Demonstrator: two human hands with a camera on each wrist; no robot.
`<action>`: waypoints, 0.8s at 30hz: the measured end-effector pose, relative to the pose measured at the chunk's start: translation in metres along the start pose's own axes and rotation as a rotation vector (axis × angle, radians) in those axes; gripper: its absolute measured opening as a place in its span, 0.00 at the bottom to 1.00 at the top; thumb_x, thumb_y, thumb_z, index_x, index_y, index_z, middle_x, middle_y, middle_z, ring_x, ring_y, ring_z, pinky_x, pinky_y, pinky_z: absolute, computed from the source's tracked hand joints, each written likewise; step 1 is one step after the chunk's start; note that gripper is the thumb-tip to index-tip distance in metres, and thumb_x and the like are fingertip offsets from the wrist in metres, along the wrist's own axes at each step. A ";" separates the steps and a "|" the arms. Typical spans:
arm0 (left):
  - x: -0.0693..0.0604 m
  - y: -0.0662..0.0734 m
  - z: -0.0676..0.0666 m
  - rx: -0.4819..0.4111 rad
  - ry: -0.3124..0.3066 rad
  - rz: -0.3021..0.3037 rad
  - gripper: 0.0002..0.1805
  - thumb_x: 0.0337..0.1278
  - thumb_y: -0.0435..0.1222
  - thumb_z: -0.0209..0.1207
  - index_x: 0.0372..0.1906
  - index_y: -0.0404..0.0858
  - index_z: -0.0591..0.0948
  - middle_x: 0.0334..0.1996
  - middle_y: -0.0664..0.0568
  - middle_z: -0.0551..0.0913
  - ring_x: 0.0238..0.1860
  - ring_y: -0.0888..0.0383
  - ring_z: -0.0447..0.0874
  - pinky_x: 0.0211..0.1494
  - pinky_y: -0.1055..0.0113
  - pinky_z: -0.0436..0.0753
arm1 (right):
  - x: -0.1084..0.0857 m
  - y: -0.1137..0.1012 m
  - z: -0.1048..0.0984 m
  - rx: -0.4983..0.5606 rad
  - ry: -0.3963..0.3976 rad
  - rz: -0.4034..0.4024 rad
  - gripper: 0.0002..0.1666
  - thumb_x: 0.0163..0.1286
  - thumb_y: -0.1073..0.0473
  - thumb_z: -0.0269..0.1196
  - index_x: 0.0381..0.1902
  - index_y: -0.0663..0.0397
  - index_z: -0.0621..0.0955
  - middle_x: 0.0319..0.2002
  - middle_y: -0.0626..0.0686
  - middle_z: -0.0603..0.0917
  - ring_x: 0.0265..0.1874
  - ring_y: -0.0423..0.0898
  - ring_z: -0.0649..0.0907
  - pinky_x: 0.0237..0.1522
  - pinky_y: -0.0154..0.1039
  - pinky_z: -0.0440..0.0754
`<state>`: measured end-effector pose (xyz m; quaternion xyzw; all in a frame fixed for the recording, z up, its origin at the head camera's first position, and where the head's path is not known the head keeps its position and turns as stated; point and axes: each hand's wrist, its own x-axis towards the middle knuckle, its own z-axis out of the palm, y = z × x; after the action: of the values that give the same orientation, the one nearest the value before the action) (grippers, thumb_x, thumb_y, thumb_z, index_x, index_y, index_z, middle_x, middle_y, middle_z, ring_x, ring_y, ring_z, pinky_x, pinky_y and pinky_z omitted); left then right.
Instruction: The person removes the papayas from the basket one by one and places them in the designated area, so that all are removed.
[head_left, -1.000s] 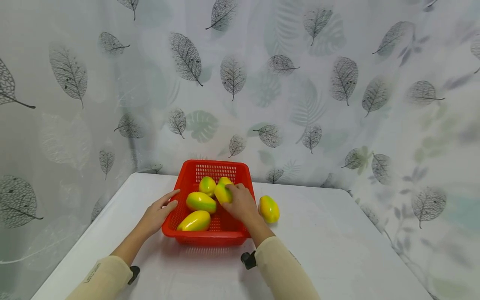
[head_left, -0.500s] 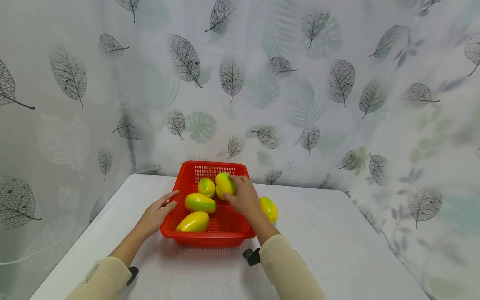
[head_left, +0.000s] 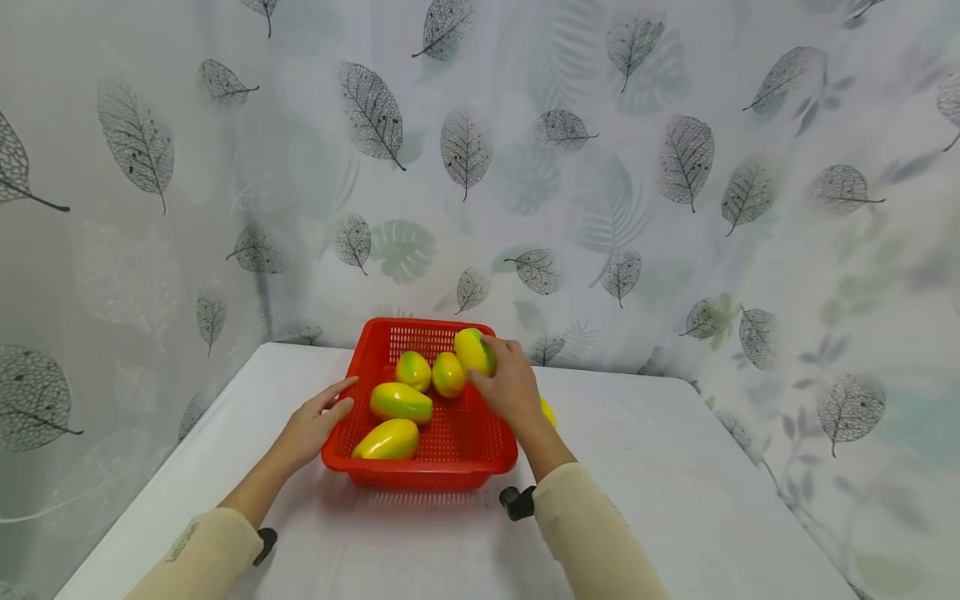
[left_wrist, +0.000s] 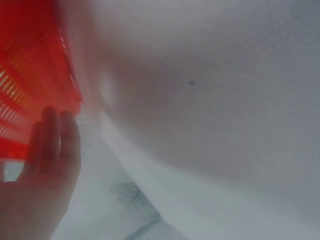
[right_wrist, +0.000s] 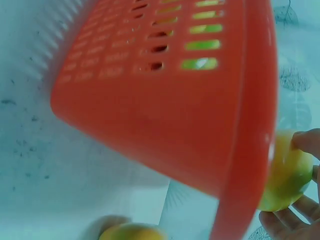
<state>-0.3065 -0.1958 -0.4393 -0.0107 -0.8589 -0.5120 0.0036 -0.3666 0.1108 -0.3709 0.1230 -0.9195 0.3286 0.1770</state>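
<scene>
A red plastic basket (head_left: pixel 420 473) stands on the white table with several yellow-green mangoes in it, one of them a mango (head_left: pixel 401 402) near its middle. My right hand (head_left: pixel 512 385) grips another mango (head_left: pixel 476 352) above the basket's back right part; in the right wrist view the fingers wrap round this mango (right_wrist: pixel 286 175) beyond the rim. My left hand (head_left: pixel 309 427) is at the basket's left side, its fingers extended along the wall. The left wrist view shows that hand (left_wrist: pixel 42 175) beside the slotted basket wall (left_wrist: pixel 35 75).
One more mango (head_left: pixel 548 412) lies on the table (head_left: pixel 660 483) right of the basket, mostly behind my right wrist; the right wrist view shows a mango (right_wrist: pixel 132 232) at its bottom edge. A leaf-patterned curtain (head_left: pixel 465 217) hangs behind and beside the table.
My right hand has lifted its mango and moved it right and back, toward the basket's right rim. The mango behind it inside the basket is now uncovered. The left hand has hardly moved.
</scene>
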 end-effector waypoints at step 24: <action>0.001 -0.002 0.001 0.012 0.005 -0.010 0.32 0.79 0.48 0.51 0.81 0.50 0.61 0.68 0.34 0.72 0.59 0.42 0.80 0.54 0.54 0.89 | 0.000 0.048 -0.042 -0.028 0.082 0.147 0.35 0.70 0.51 0.67 0.72 0.54 0.74 0.64 0.65 0.76 0.55 0.61 0.80 0.61 0.58 0.83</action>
<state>-0.3072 -0.1955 -0.4416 -0.0054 -0.8621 -0.5067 0.0032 -0.3730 0.1741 -0.3680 0.0391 -0.9225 0.3327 0.1916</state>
